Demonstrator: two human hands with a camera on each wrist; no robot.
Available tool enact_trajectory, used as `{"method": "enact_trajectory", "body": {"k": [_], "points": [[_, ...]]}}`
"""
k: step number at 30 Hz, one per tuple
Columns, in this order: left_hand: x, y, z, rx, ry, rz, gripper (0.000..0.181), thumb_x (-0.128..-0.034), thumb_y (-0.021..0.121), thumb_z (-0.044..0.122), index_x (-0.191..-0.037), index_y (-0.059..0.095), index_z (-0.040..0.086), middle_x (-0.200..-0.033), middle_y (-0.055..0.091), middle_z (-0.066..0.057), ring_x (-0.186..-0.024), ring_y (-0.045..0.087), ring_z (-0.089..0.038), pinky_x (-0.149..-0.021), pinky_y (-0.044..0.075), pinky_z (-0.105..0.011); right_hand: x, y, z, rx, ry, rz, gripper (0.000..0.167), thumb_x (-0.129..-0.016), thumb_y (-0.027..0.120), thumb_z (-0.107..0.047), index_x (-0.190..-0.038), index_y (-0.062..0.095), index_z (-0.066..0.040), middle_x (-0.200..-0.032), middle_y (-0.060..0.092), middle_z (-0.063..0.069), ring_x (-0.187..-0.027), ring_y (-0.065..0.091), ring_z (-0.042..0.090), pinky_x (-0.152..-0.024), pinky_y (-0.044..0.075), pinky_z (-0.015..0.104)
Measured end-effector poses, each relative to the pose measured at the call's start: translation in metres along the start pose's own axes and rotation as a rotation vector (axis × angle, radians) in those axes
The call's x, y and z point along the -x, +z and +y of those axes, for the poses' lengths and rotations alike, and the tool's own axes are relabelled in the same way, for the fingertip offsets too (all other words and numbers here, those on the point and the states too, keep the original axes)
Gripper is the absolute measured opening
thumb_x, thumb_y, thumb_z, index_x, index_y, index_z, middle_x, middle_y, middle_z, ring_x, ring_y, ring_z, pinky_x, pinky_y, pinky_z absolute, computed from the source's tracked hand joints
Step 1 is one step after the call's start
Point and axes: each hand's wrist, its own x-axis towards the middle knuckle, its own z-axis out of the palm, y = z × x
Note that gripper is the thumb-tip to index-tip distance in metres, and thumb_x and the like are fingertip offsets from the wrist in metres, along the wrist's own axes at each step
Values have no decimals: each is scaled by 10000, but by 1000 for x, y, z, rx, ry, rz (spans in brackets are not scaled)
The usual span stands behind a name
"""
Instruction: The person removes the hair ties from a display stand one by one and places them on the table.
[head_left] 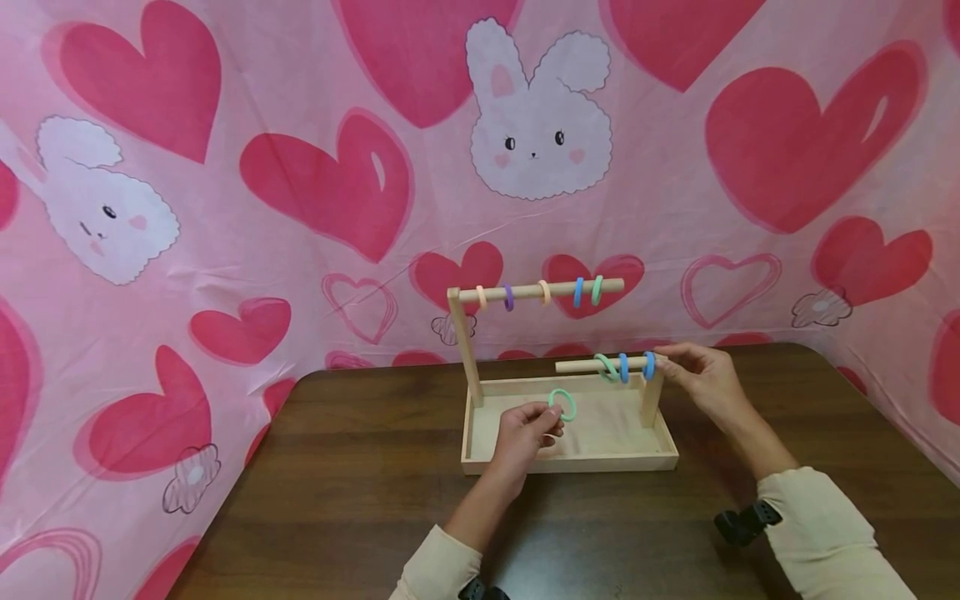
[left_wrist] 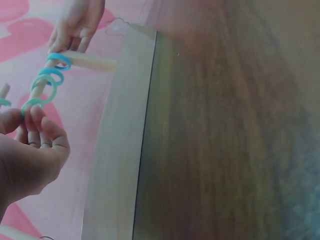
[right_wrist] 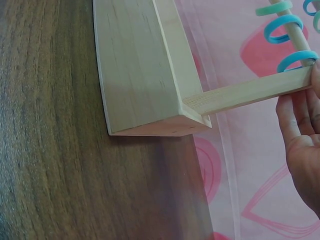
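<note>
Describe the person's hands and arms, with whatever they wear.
The left hand and right hand are ungloved. The left sleeve and right sleeve are plain cream. A small black device shows by the right cuff, another by the left, partly cut off.

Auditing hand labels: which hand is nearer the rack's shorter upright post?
Right. The right hand touches the top of the shorter upright post; the left hand is off to its left, apart from it, pinching a mint-green ring.
</note>
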Motion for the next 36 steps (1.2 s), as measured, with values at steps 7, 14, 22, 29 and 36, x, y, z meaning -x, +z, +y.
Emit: {"method": "enact_trajectory", "body": {"k": [7,14,22,29,36], "points": [[5,1,-2,81,-43,-62,173,-991,626,95,-965,667,-71,-711,621,80,-675,593,-24,-666,493,-174,0,-1,-1,17,3,-7,144,-936,689,-3,-1066,733,40,-910,693,-356,-836,626,-124,-702,511,84],[9,2,-9,89,-87,-107,125,-992,616,79,-915,669,-4,-715,628,70,-668,593,-26,-655,486,-175,1,0,0,10,6,-3,154,-927,691,17,-1067,722,71,-907,694,-351,-836,626,-119,-702,512,88],[16,3,-15,94,-142,-164,124,-995,620,95,-918,670,11,-718,626,64,-687,580,-40,-658,476,-185,0,0,1,-11,-1,-2,170,-915,690,46,-1076,717,91,-914,701,-332,-837,628,-113,-703,514,84],[21,6,-25,60,-214,-207,139,-994,599,73,-977,679,-39,-709,630,50,-666,579,-38,-625,481,-169,1,-1,1,-13,3,-8,163,-921,685,41,-1077,732,59,-919,702,-332,-840,630,-111,-700,515,89],[26,12,-33,41,-244,-228,122,-981,620,71,-872,670,51,-693,628,61,-635,583,-24,-609,478,-161,1,-1,1,-14,5,-10,168,-921,685,44,-1082,726,62,-930,699,-340,-853,632,-117,-709,516,87]]}}
